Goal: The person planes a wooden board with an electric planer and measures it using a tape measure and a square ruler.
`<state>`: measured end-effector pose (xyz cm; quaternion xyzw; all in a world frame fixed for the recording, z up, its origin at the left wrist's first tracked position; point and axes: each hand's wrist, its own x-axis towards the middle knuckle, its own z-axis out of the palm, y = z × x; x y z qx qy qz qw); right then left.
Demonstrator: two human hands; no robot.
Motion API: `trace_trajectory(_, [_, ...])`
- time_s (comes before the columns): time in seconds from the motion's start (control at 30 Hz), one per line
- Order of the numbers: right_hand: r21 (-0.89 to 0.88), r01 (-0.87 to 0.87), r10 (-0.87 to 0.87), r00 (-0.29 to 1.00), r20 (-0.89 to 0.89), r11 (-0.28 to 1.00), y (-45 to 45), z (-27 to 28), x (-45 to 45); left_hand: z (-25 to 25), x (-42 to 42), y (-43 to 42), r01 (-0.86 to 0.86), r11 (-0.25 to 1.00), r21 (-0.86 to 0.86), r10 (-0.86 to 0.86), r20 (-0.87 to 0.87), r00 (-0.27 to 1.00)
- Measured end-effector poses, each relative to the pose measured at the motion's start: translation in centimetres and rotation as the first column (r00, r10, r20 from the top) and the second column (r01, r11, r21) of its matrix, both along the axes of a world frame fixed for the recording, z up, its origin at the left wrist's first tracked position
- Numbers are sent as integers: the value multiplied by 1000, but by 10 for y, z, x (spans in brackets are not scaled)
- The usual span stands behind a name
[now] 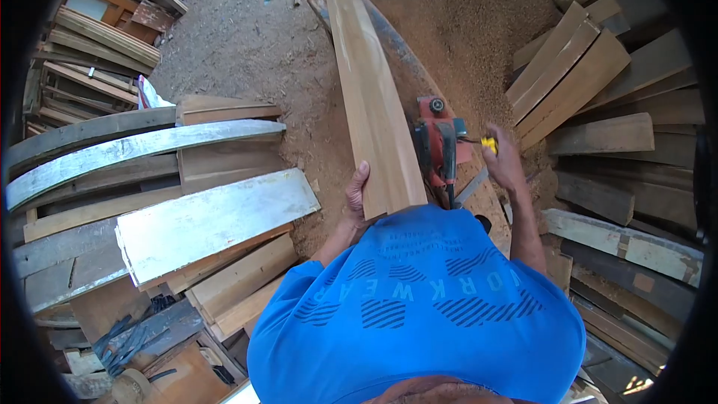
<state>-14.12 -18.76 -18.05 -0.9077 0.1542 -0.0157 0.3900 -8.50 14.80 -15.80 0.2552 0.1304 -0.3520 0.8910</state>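
Observation:
A long, pale wooden plank (370,105) stretches away from my body along the workbench. My left hand (357,191) grips its left edge near the close end, thumb lying on top. To the right of the plank, a red and black electric hand planer (440,142) rests on the bench. My right hand (505,158) is closed around a small yellow-handled tool (489,145), just right of the planer. The fingers partly hide this tool, so its exact kind is unclear.
The narrow wooden workbench (419,67) runs forward under the plank. Wood shavings (479,22) heap beyond it. A white-painted board (217,217) tops the stack at left, near a curved white piece (142,151). Several planks (576,78) lean at right.

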Motion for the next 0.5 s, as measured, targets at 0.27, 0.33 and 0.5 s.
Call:
trace_trajectory(0.27, [-192, 231, -300, 743, -599, 954, 16, -201, -154, 73, 48, -81, 37, 663, -748, -34, 20, 999])
trace_trajectory(0.33, [-328, 63, -275, 704, -655, 942, 40, -146, -141, 96, 70, -95, 136, 676, -724, -9, 176, 984])
trace_trajectory(0.5, [-517, -84, -305, 723, -620, 852, 39, -216, -139, 132, 95, -113, -41, 677, -735, 13, -44, 999])
